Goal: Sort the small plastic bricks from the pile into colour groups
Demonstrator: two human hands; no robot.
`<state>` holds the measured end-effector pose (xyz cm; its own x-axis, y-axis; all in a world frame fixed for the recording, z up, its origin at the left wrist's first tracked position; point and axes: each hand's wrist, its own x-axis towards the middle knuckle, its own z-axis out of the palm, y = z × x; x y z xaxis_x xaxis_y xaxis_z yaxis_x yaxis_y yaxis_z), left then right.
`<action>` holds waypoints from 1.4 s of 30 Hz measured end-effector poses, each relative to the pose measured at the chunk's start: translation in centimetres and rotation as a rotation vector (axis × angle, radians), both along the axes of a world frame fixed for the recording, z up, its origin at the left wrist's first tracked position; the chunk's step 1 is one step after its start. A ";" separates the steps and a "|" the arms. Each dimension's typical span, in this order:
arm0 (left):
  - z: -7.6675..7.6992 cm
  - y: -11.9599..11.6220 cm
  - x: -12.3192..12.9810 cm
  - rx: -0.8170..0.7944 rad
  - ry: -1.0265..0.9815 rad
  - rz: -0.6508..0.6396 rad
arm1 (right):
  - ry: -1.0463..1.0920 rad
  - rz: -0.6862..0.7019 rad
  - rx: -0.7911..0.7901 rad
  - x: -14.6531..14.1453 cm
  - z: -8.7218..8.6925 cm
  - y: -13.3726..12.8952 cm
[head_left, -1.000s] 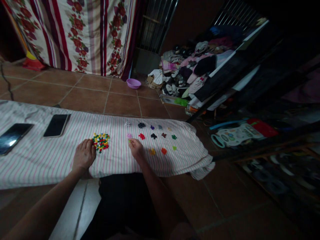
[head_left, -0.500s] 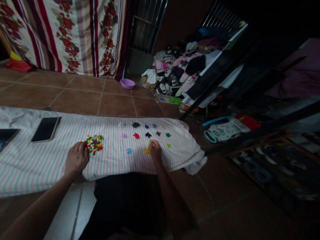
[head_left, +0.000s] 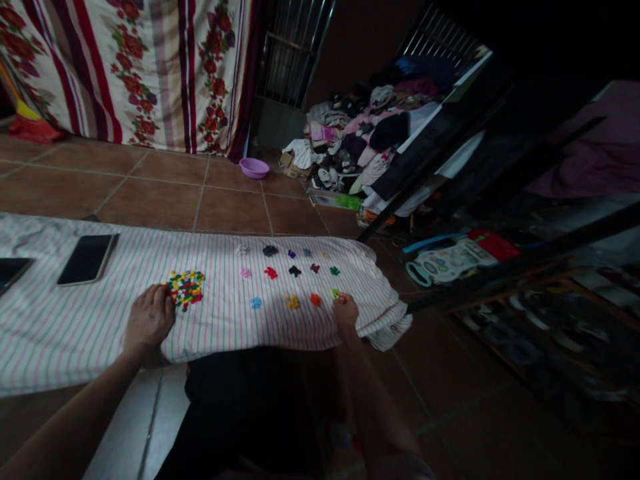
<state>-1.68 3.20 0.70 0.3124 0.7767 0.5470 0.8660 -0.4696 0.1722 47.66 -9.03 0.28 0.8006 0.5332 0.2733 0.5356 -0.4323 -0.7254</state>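
Observation:
My left hand (head_left: pixel 150 315) lies flat on the striped cloth, fingers stretched out, their tips at the left edge of a mixed pile of small coloured pieces (head_left: pixel 186 289). At the right end of the sorted groups, my right hand (head_left: pixel 347 311) has its fingertips pinched at a small light green piece (head_left: pixel 335 293). The pinched piece and the light green group there cannot be told apart. To its left are an orange group (head_left: pixel 315 300), a yellow group (head_left: pixel 292 302) and a light blue group (head_left: pixel 255 303). A dark green group (head_left: pixel 335 271) lies just beyond the hand.
More colour groups, such as red (head_left: pixel 271 273), black (head_left: pixel 295 271) and dark grey (head_left: pixel 270 251), lie farther back on the cloth (head_left: pixel 220 327). A phone (head_left: pixel 88 259) rests at left, with another dark device (head_left: pixel 13 272) beside it. A purple basin (head_left: pixel 254 168) stands on the tiled floor.
My right hand has moved right, from above the yellow group to the light green group, uncovering the orange group. My left hand stays beside the mixed pile.

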 end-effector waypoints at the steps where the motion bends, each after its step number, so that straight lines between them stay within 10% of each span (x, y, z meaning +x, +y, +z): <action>1: 0.0 0.0 0.0 -0.003 0.003 0.002 | -0.006 0.002 -0.001 0.5 -0.1 0.0; 42: -0.9 0.0 0.2 -0.113 -0.093 0.077 | -0.056 0.106 0.004 2.1 -1.2 -0.5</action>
